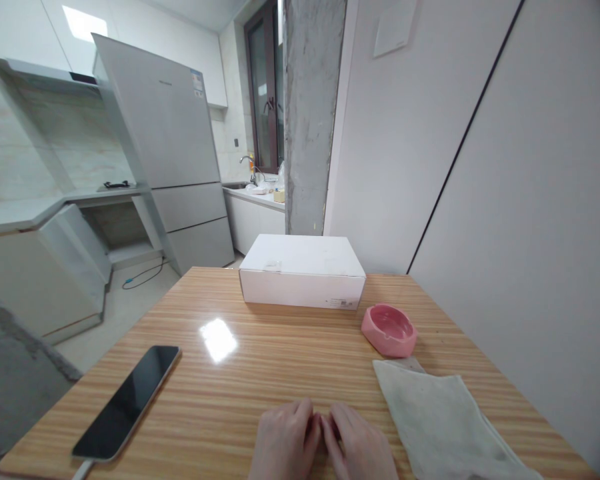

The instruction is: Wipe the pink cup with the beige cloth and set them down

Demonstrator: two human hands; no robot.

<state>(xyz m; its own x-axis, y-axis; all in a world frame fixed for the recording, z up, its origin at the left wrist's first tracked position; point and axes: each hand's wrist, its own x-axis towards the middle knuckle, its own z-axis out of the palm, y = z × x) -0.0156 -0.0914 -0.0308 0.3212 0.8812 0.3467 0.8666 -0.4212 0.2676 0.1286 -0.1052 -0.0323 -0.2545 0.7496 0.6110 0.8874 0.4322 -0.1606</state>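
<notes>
My left hand (285,441) and my right hand (357,445) rest side by side at the near edge of the striped wooden table (240,393), their fingertips meeting, with nothing visible in them. A pale grey cloth (445,420) lies just right of my right hand. A black smartphone (126,403) lies face up to the left, with a white cable at its near end. Further back stand a white cardboard box (302,283) and a pink ceramic dish (389,331).
A white wall (510,200) runs along the table's right side, and a concrete pillar (307,113) stands beyond the box. Past the table's left edge are a grey refrigerator (165,147), a kitchen counter (30,213) and a sink tap (250,170).
</notes>
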